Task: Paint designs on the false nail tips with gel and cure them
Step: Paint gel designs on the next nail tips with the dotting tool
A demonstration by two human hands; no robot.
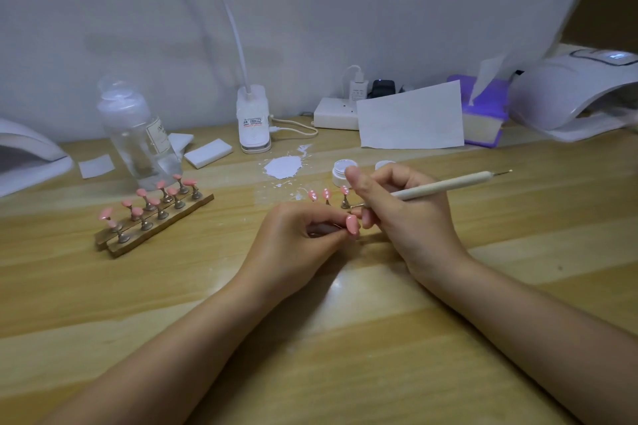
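Nail tip, pink, sits mid-desk between both hands, pinched in left hand fingertips; its face is turned toward the right hand, long axis roughly up-down in view. Right hand curls round pen in a writing grip; pen's long axis runs left-right, slightly rising, far metal tip pointing at the desk's right edge, near tip low by the nail tip. Whether that tip touches the nail, cannot tell.

Three dotted tips stand upright just behind the hands. Two white gel pots just beyond them, next to a white smear. Rack of plain pink tips lies diagonally toward the left edge, bottle behind it. Lamp at far right corner, another lamp at left edge. Paper stands along the back edge of the desk.
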